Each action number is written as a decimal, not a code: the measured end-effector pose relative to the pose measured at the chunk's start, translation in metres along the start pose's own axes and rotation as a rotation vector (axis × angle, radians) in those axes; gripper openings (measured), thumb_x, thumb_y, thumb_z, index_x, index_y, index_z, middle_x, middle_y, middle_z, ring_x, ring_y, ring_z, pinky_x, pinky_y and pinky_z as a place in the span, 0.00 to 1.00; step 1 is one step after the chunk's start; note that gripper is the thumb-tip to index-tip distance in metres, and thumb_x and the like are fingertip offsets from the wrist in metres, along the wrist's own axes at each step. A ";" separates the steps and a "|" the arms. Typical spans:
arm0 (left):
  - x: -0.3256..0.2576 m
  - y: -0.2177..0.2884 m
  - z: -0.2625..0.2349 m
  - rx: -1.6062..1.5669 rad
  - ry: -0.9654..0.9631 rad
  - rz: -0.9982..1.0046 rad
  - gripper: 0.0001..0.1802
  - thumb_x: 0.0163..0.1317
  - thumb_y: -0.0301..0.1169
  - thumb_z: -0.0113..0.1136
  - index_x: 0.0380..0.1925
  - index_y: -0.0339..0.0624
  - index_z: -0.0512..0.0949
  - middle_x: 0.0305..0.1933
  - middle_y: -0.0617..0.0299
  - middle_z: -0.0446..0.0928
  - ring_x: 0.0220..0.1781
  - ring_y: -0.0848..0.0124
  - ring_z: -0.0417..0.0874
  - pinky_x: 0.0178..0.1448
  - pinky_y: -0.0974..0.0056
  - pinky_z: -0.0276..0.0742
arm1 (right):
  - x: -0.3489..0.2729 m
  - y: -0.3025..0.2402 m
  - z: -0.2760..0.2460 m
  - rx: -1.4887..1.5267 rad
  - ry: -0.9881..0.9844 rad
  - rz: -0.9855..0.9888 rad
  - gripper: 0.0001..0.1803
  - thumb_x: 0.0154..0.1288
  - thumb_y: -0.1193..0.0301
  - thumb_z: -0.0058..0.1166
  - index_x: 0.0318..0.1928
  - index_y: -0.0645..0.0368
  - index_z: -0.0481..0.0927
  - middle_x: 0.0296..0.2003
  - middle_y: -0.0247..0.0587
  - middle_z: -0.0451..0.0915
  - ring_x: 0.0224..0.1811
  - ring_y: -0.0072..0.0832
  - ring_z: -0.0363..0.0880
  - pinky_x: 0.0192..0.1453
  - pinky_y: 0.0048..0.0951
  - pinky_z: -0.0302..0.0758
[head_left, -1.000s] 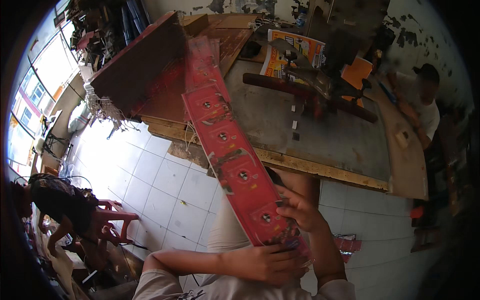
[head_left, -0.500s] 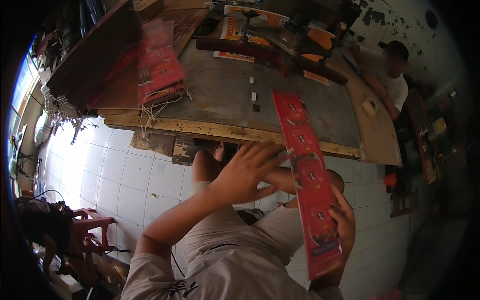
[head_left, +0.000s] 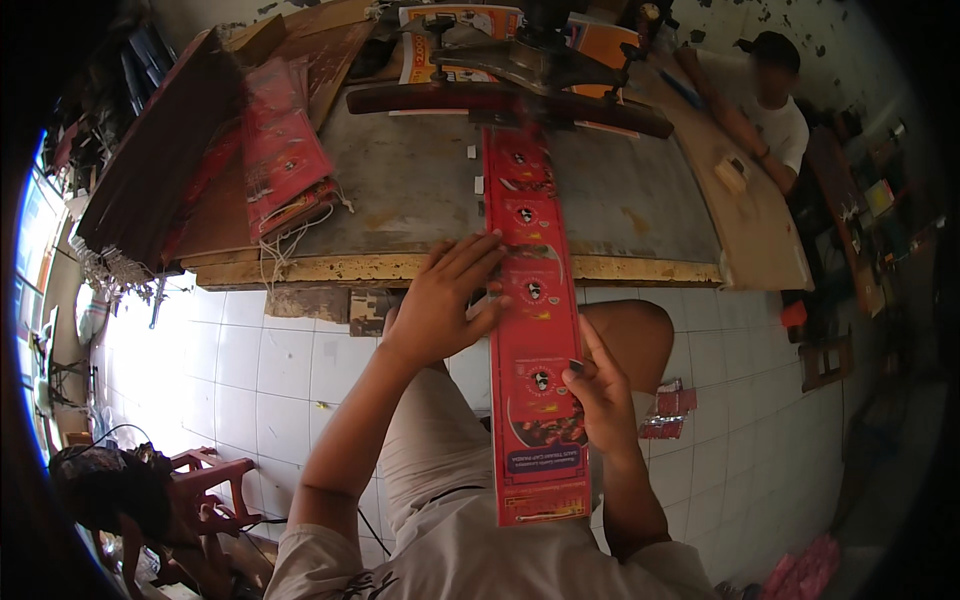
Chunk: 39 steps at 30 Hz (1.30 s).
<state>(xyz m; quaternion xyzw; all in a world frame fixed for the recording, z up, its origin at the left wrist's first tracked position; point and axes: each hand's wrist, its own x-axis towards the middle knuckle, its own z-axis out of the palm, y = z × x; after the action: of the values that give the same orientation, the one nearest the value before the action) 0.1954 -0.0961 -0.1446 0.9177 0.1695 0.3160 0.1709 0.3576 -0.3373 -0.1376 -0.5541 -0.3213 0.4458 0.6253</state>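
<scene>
- The long red printed strip [head_left: 533,330] runs down the centre of the frame, from the dark lever press [head_left: 510,85] at upper centre, over the front edge of the table [head_left: 400,190], to the person's lap at lower centre.
- Left hand [head_left: 445,300]: fingers spread nearly flat, lying against the strip's left edge at mid-frame, just where it crosses the table edge. The hand presses and steadies rather than wraps; nothing is enclosed in it.
- Right hand [head_left: 598,395]: partly closed, thumb on the printed face and fingers behind the right edge, pinching the strip in the lower centre of the frame.
- Handling judgement: the strip appears to be thin card or laminated paper, light, and stiff enough to span the gap between table and lap without sagging much. It will likely crease if bent sharply, and its glossy face may be slippery.
- Hold judgement: grip at the long edges, one hand near each third, keeping thumbs off the printed panels; support the unsupported lower end.
- A stack of similar red sheets [head_left: 285,150], tied with string, lies on the table at upper left, well apart from both hands.
- Another person [head_left: 770,110] sits at the upper right.
</scene>
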 end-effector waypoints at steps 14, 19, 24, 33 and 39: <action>0.002 -0.001 0.004 0.048 -0.001 -0.009 0.36 0.72 0.40 0.68 0.76 0.34 0.78 0.84 0.45 0.76 0.85 0.48 0.76 0.86 0.37 0.66 | 0.002 0.001 -0.002 -0.044 -0.016 0.008 0.42 0.89 0.77 0.53 0.93 0.62 0.49 0.63 0.46 0.88 0.58 0.15 0.84 0.65 0.24 0.80; 0.002 -0.002 0.002 0.052 0.008 -0.007 0.36 0.72 0.40 0.68 0.76 0.34 0.78 0.83 0.46 0.77 0.85 0.49 0.77 0.85 0.38 0.68 | 0.002 0.001 -0.001 -0.060 0.003 0.025 0.42 0.89 0.77 0.53 0.93 0.62 0.49 0.64 0.47 0.88 0.58 0.15 0.84 0.65 0.23 0.80; 0.001 -0.003 0.005 0.042 0.018 -0.010 0.36 0.70 0.39 0.69 0.75 0.34 0.78 0.83 0.47 0.78 0.85 0.49 0.77 0.85 0.38 0.68 | 0.003 0.000 0.002 -0.011 -0.006 0.002 0.41 0.89 0.76 0.53 0.93 0.63 0.49 0.65 0.46 0.88 0.59 0.15 0.84 0.64 0.23 0.80; 0.003 0.000 0.004 0.062 0.014 -0.018 0.36 0.71 0.41 0.70 0.75 0.34 0.79 0.82 0.47 0.78 0.85 0.51 0.77 0.85 0.38 0.68 | 0.003 0.000 0.000 -0.015 -0.012 0.013 0.42 0.90 0.75 0.54 0.93 0.63 0.48 0.64 0.45 0.89 0.59 0.14 0.84 0.65 0.23 0.79; 0.003 -0.001 0.004 0.063 0.014 -0.010 0.36 0.73 0.43 0.70 0.76 0.36 0.79 0.82 0.48 0.79 0.84 0.52 0.78 0.86 0.39 0.69 | 0.001 0.004 -0.003 -0.025 -0.019 0.022 0.42 0.90 0.75 0.54 0.93 0.62 0.48 0.64 0.46 0.89 0.60 0.14 0.84 0.66 0.24 0.80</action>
<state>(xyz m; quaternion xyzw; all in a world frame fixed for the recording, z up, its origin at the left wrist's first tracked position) 0.1996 -0.0953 -0.1461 0.9195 0.1853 0.3160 0.1424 0.3602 -0.3376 -0.1417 -0.5612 -0.3265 0.4539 0.6103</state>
